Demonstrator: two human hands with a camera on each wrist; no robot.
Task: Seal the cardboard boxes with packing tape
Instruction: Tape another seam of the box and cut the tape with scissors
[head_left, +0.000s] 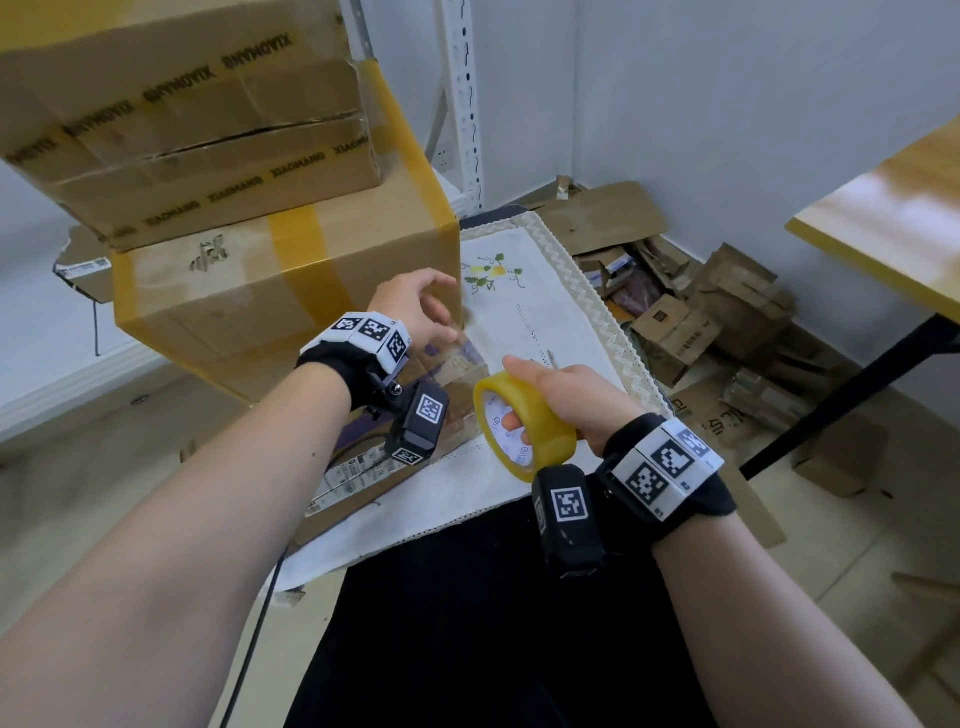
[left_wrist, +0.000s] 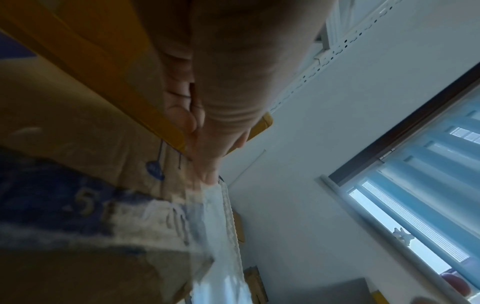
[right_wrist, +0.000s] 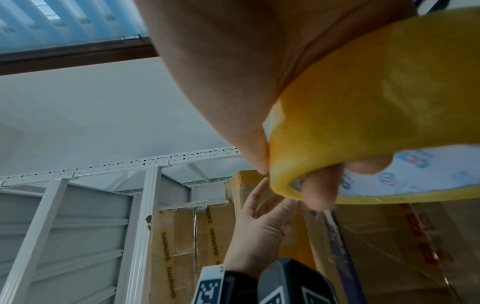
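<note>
Right hand has a firm grip on the yellow tape roll — fingers hooked through the core, thumb over the outer face, which the right wrist view shows clearly. A clear strip of tape runs from the roll up to the left hand, which sits at the near corner of the big cardboard box. The left grip looks relaxed with the fingers mostly straight, fingertips on or right by the tape end at the box edge; I can't tell for sure whether it's pinching the tape or just pressing it down.

As for progress: the big box already wears wide yellowish tape bands across its top and down its side, and the flatter printed-tape box stacked on top of it has branded tape along its seams. So those two look at least partly sealed. My guess is this strip is an extra run going onto the corner or lower edge of the big box — started but not yet laid flat or cut.

Both boxes sit on a bench covered by a white embroidered cloth. A flattened carton with a label lies on the cloth beside the big box, under the left wrist. Over in the corner on the floor there's a pile of small crumpled cartons, which look unsealed.
</note>
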